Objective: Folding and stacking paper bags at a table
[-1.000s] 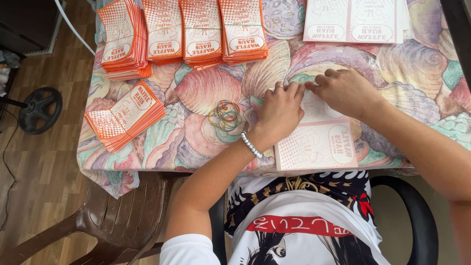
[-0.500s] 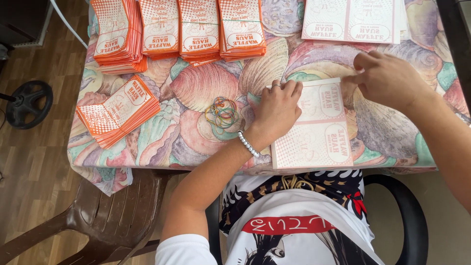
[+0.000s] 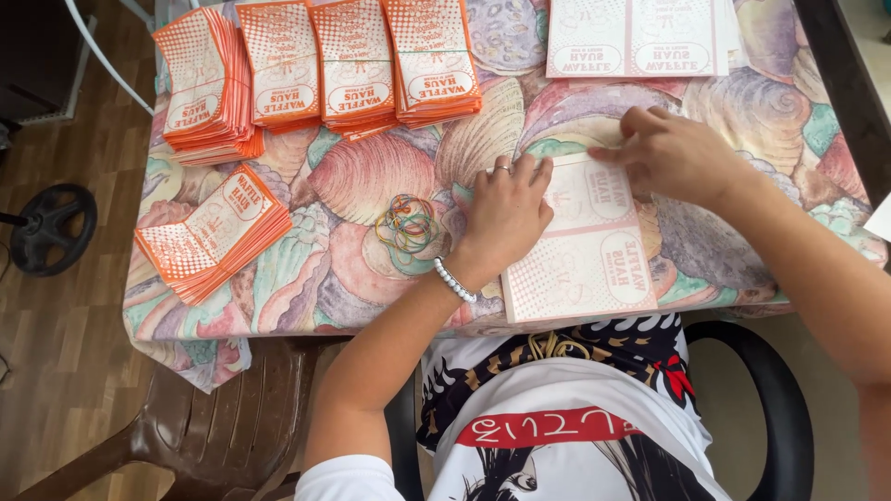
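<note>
A flat stack of pale pink printed paper sheets lies at the table's near edge in front of me. My left hand, with a ring and a white bead bracelet, presses flat on the stack's left side. My right hand rests at the stack's far right corner, its fingertips pinching the top sheet's edge. Just left of my left hand lies a small heap of coloured rubber bands.
Several stacks of orange printed paper bags line the far edge, and another orange stack lies at the left. More pink sheets sit at the far right. The shell-pattern tablecloth covers the table. A brown plastic chair stands at the lower left.
My right hand moved from the middle of the stack out to the right, then back to the stack's far corner. My left hand stayed pressed on the sheets.
</note>
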